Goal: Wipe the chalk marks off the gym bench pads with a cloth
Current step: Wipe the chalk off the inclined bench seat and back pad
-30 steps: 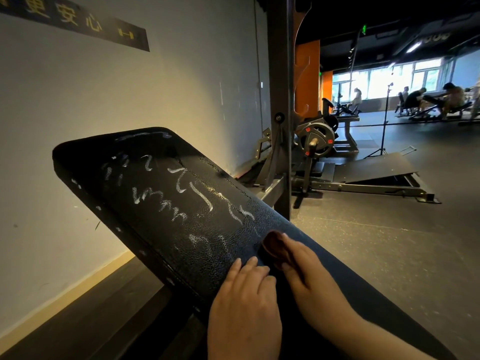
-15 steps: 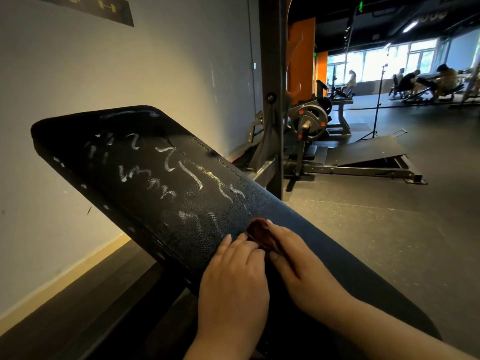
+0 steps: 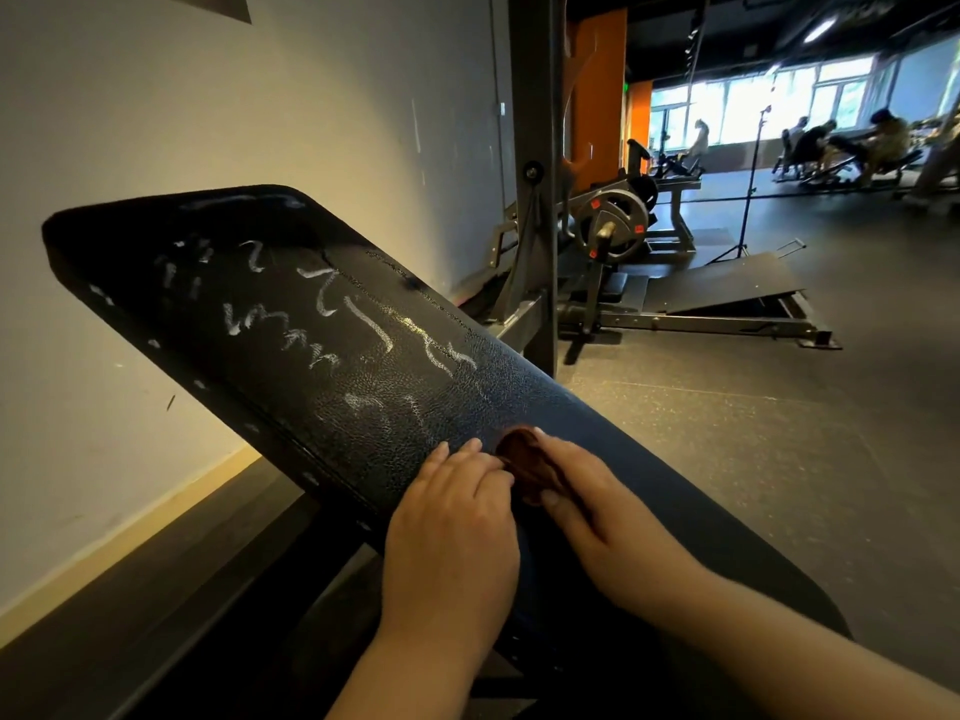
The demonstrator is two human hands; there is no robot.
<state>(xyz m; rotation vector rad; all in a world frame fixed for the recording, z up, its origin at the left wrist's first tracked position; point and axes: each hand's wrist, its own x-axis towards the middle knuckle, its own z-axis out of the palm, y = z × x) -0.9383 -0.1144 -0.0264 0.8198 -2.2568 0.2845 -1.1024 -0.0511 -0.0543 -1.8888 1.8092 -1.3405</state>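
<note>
One small reddish-brown cloth (image 3: 519, 459) sits bunched on the lower middle of the black, grainy, tilted bench pad (image 3: 498, 387), pinched between the thumb and fingers of the right hand (image 3: 592, 506), just below the nearest white chalk marks (image 3: 376, 332) scrawled up the raised end. The left hand (image 3: 457, 532) lies flat close beside it, fingers straight on the pad, tips at the cloth's edge. Beyond stand a dark steel rack upright (image 3: 535, 148) by the pale wall (image 3: 208, 122) and a plate-loaded machine (image 3: 610, 226) on the grey floor (image 3: 727, 433)

Tilted black bench pad (image 3: 374, 439) — white chalk marks (image 3: 363, 324) on its upper part, brown cloth (image 3: 519, 457) lower down.
</note>
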